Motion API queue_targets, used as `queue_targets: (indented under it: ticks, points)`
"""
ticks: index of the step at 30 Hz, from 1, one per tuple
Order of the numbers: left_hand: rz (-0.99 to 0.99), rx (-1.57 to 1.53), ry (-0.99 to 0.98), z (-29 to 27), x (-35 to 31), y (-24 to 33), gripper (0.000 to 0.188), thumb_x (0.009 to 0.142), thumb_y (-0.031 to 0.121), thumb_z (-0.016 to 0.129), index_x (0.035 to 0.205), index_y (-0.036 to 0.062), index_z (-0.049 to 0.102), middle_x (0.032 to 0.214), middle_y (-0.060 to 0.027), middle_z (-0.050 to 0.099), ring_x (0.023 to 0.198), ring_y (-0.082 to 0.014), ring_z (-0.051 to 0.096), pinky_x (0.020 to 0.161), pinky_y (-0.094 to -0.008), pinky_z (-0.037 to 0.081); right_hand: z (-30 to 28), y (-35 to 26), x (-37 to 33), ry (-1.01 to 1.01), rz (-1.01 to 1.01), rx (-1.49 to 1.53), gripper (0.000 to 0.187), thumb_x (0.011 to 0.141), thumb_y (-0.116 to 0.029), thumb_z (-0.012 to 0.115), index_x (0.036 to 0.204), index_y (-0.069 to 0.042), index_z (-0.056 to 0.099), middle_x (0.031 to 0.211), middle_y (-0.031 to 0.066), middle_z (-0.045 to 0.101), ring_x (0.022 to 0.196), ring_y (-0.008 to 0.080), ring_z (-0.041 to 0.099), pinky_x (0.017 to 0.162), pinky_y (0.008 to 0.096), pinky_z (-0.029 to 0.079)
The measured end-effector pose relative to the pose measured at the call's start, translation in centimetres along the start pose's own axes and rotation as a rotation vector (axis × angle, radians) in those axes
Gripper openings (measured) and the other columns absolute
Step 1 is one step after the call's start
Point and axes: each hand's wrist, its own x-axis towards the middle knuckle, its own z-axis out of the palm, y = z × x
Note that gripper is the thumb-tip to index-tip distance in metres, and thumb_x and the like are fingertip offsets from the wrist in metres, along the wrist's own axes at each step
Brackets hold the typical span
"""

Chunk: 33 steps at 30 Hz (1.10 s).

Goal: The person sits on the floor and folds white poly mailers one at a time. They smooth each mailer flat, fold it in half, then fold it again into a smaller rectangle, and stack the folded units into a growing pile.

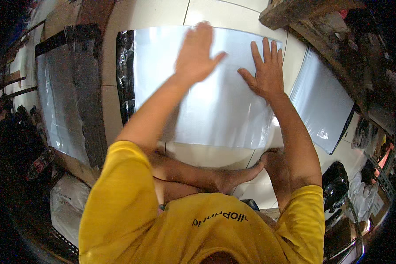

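A wide, glossy whitish plastic sheet or bag (220, 114) with a black strip (126, 66) along its left side lies flat on the tiled floor before my crossed legs. My left hand (197, 55) is over its far middle part, fingers stretched out together and thumb apart, slightly blurred. Flat on the far right part, or just above it, is my right hand (267, 70) with its fingers spread. Neither hand holds anything. Whether the sheet is one layer or a stack, I cannot tell.
At left, a stack of similar whitish plastic sheets (61, 97) with dark edges lies on cardboard (105, 13). Another whitish stack (323, 101) lies at right, beside a wooden beam (312, 9). Black plastic (335, 182) and clear plastic (361, 198) sit at lower right.
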Motion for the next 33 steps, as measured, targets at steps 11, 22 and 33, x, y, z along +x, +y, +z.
queue_targets:
  ticks: [11, 22, 33]
  points:
    - [-0.095, 0.271, 0.062, -2.7, -2.6, -9.8, 0.071, 0.105, 0.044, 0.038, 0.155, -0.0045, 0.026, 0.164, -0.0223, 0.024, 0.154, -0.0335, 0.018, 0.127, -0.0459, 0.012, -2.3, -1.0, -2.3, -0.033, 0.047, -0.030, 0.085, 0.093, -0.053, 0.062, 0.151, 0.004, 0.036, 0.159, 0.0313, 0.026, 0.150, 0.0490, 0.019, 0.121, 0.0605, 0.015]
    - [0.024, 0.327, 0.088, -3.4, -4.6, -6.3, 0.065, 0.099, 0.031, 0.053, 0.149, -0.0067, 0.037, 0.159, -0.0243, 0.032, 0.151, -0.0359, 0.025, 0.125, -0.0473, 0.018, -2.4, -6.7, -15.9, -0.191, 0.068, 0.140, 0.084, 0.091, -0.050, 0.064, 0.153, -0.002, 0.037, 0.160, 0.0315, 0.023, 0.150, 0.0496, 0.018, 0.121, 0.0632, 0.013]
    - [0.116, -0.104, -0.204, 0.5, -15.0, 6.9, 0.086, 0.091, 0.048, 0.063, 0.152, -0.0043, 0.034, 0.160, -0.0229, 0.032, 0.152, -0.0347, 0.025, 0.124, -0.0527, 0.016, -1.5, -6.2, -16.4, -0.175, 0.114, 0.031, 0.081, 0.091, -0.055, 0.060, 0.155, -0.010, 0.038, 0.162, 0.0253, 0.025, 0.151, 0.0474, 0.017, 0.118, 0.0686, 0.011]
